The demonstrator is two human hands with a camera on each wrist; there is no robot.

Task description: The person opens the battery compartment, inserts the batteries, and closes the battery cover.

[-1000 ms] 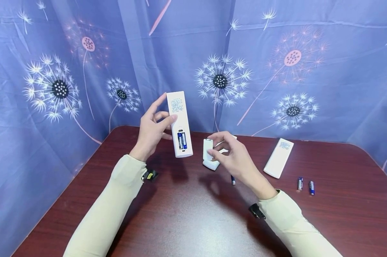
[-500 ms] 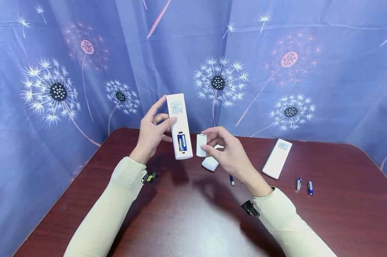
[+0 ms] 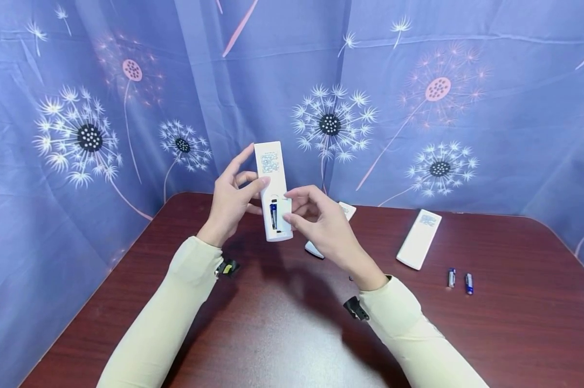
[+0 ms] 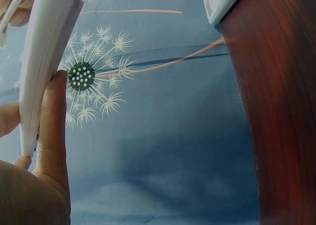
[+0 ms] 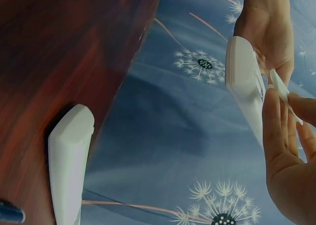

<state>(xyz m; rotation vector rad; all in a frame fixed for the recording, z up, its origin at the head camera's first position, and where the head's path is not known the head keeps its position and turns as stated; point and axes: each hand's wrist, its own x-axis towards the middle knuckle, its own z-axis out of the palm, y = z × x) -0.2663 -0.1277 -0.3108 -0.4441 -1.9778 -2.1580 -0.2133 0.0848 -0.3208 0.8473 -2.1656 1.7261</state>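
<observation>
My left hand (image 3: 243, 183) holds a white remote (image 3: 271, 183) upright above the table, back side toward me, thumb on its edge. Its battery compartment is open, and a blue battery (image 3: 273, 214) shows inside. My right hand (image 3: 296, 207) pinches the small white battery cover (image 3: 288, 207) and holds it against the right half of the compartment. In the right wrist view the cover (image 5: 284, 94) sits at an angle beside the remote (image 5: 242, 86). In the left wrist view my thumb (image 4: 54, 126) presses the remote's side (image 4: 47, 62).
A second white remote (image 3: 345, 209) lies on the dark red table (image 3: 282, 334) behind my right hand. A third remote (image 3: 419, 238) lies to the right, with two loose batteries (image 3: 459, 280) near it. A blue floral curtain (image 3: 418, 108) surrounds the table.
My right hand lifted the battery cover from beside the second remote and carried it left onto the held remote's compartment, so one battery is now covered. The left hand stayed nearly still.
</observation>
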